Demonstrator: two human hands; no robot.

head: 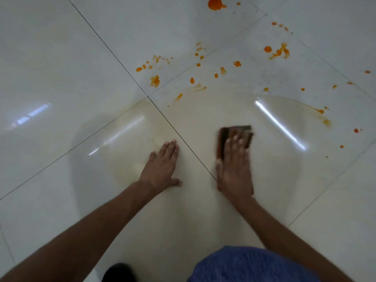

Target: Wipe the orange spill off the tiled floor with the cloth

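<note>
A folded dark brown cloth point(245, 132) lies flat on the glossy white tiled floor point(61, 64), and my right hand point(234, 165) presses down on it with fingers spread; the hand is motion-blurred. My left hand point(162, 165) rests palm-down on the floor to the left of it, fingers together, holding nothing. Orange spill drops point(155, 80) are scattered across the tiles beyond both hands, with a large blob point(215, 4) at the top and a smear point(323, 117) at the right. A wet, faintly yellow film covers the tiles around my hands.
Dark grout lines point(114, 55) cross the floor diagonally and meet just in front of my left hand. A blue fabric knee point(254, 265) and a dark shoe point(118, 272) show at the bottom edge. Ceiling lights reflect on the wet tiles point(278, 125).
</note>
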